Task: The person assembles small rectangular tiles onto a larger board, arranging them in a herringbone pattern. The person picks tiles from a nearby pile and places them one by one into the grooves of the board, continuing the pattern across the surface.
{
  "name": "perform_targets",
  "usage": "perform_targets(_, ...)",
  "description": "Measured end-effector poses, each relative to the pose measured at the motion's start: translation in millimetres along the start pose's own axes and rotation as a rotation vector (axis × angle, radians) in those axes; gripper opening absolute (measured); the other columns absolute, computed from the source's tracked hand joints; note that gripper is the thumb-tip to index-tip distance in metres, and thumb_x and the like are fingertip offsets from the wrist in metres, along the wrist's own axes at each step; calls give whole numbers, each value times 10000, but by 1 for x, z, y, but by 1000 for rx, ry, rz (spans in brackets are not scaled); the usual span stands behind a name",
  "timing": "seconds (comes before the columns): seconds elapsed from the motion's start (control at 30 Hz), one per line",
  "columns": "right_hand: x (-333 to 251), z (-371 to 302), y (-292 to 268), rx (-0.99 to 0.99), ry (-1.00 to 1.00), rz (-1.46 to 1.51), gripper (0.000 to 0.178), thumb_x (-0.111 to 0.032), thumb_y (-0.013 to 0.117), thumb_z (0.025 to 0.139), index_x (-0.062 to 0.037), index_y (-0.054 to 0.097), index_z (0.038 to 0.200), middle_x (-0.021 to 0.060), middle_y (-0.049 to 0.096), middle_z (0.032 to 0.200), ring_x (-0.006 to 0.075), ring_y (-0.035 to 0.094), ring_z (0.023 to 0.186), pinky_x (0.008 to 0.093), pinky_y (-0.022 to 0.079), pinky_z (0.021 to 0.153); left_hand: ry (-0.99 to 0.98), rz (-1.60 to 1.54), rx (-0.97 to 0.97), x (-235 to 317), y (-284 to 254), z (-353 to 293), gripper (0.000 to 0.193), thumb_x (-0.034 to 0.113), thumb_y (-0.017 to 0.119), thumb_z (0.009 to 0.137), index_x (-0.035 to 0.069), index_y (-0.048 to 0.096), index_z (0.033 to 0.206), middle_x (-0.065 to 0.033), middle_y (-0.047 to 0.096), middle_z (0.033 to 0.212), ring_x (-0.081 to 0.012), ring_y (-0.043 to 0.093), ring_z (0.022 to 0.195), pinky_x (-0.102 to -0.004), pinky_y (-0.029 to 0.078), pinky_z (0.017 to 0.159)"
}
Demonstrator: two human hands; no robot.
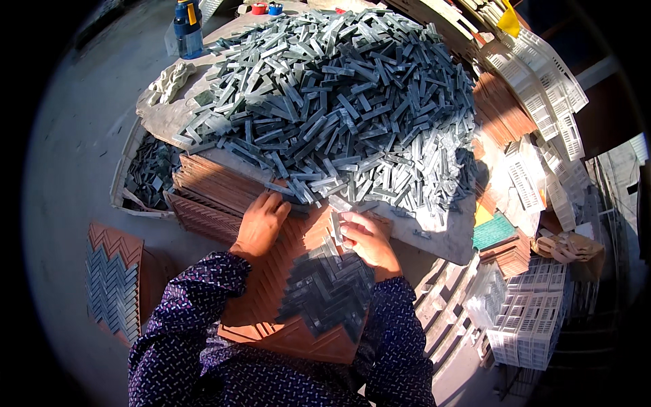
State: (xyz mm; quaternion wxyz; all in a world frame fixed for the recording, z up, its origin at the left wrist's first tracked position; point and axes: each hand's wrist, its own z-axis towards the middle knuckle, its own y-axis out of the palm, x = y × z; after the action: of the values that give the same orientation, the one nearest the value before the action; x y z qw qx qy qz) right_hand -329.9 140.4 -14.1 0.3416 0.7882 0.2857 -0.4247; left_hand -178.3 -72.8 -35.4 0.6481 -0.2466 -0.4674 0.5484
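Note:
My right hand (pixel 369 243) pinches a light grey stone strip (pixel 336 228) between thumb and fingers, tilted upright above the tray's far edge. Below it, an orange-brown herringbone tray (pixel 254 308) lies against my body. Dark grey strips (pixel 327 288) fill its right and middle part in a zigzag pattern, while bare grooves show at the left and near edge. My left hand (pixel 261 224) is closed, fingers curled at the near edge of the strip pile (pixel 339 102). Loose strips touch its fingertips; what it grips, if anything, is hidden.
Stacked orange-brown trays (pixel 217 186) stand left of the tray, beside a bin of dark pieces (pixel 152 169). A partly filled tray (pixel 112 285) sits far left. A water bottle (pixel 188 30) and cloth gloves (pixel 171 81) lie beyond. White plastic crates (pixel 529 322) stand at the right.

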Motion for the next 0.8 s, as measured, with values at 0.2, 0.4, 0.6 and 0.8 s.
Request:
perform_targets(0.2,1,4,17,204,-261,-640,307,3,613,846,-26,552,1146,48,644,882,86,571,745,219,452,644,-29,84,0,6,2,0,206,58,570,741,50,573,946,-104,533,943,-277,556,970,-358,479,805)
perform_targets(0.4,-9,2,18,179,-260,-872,398,35,593,815,-66,560,1199,67,659,840,109,604,751,261,483,674,-24,82,-77,0,0,1,252,71,629,730,33,571,973,-131,560,991,-308,551,983,-384,472,830)
perform_targets(0.6,-5,4,10,120,-261,-1006,357,16,592,799,-53,593,1149,117,655,928,211,632,812,316,496,718,-126,-96,-124,22,-28,-11,244,99,669,729,14,568,935,-142,574,983,-319,554,957,-383,472,814)
perform_targets(0.8,-12,-1,14,62,-437,-1239,301,-20,595,789,-25,616,1089,193,617,1027,369,608,928,414,489,795,-217,-279,-183,44,-32,-38,240,101,674,747,26,571,951,-143,590,900,-338,575,885,-404,481,769)
